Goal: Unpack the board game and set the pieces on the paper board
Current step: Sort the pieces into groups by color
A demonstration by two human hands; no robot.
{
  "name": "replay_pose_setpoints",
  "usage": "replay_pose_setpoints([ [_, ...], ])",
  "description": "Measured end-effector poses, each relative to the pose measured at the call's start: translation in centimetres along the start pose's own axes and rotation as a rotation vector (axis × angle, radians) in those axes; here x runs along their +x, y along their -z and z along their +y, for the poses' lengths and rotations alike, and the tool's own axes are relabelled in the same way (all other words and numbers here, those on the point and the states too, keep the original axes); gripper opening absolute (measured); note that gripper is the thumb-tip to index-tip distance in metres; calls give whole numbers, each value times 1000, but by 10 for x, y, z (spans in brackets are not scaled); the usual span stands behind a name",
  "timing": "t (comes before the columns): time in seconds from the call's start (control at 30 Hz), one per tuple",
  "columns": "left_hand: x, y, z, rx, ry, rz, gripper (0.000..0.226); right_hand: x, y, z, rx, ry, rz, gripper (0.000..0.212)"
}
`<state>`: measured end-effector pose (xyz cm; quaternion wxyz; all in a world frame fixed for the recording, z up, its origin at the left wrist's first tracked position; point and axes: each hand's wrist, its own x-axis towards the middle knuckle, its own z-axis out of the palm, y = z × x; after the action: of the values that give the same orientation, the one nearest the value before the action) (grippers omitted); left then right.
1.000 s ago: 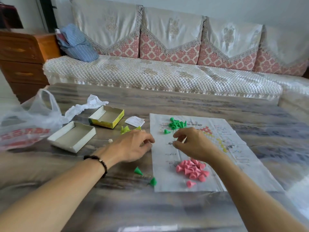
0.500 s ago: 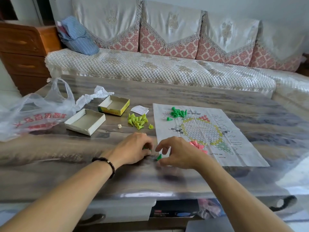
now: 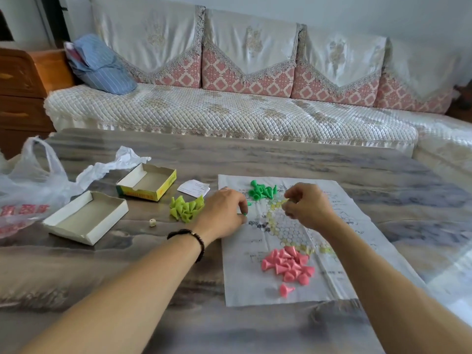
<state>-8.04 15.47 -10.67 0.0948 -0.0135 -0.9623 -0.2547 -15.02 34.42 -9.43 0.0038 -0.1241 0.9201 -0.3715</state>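
1. Head view: the pieces are small, light plastic cones. They will tip and roll on the thin, creased board (image 3: 357, 226), so pinch each one by its narrow tip and set it down on its wide base.
2. Your left hand (image 3: 222, 213) rests at the board's left edge, with the fingers curled and a green piece (image 3: 244, 214) pinched at the fingertips.
3. Your right hand (image 3: 306, 208) hovers over the printed grid. Its fingers are curled in a narrow pinch, but I cannot tell whether they hold anything.
4. The green pile (image 3: 263, 191) lies on the board just beyond and between your hands.
5. The pink pile (image 3: 288, 264) sits on the board nearer you than your right hand.
6. The lime pile (image 3: 186, 209) lies on the tabletop (image 3: 127, 264) just left of your left hand, off the board.
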Motion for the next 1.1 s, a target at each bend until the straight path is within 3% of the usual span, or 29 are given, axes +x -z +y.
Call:
replay_pose_setpoints([
  [0.2,57,-27,-9,28,69,-8,21,71,-12,36,-12,-64,-13,42],
  [0.37,98,-37,-5,-38,74,-56,45,99,-21,33,-176,114,-172,62],
  [0.53,116,-42,-4,-17,59,-49,50,117,-21,31,-237,171,-175,42],
  [0.83,85,-31,-11,83,-14,18,59,94,-14,34,-172,116,-112,70],
  [1.1,4,5,-43,133,-35,194,47,25,-34,-13,-286,305,-28,55],
])
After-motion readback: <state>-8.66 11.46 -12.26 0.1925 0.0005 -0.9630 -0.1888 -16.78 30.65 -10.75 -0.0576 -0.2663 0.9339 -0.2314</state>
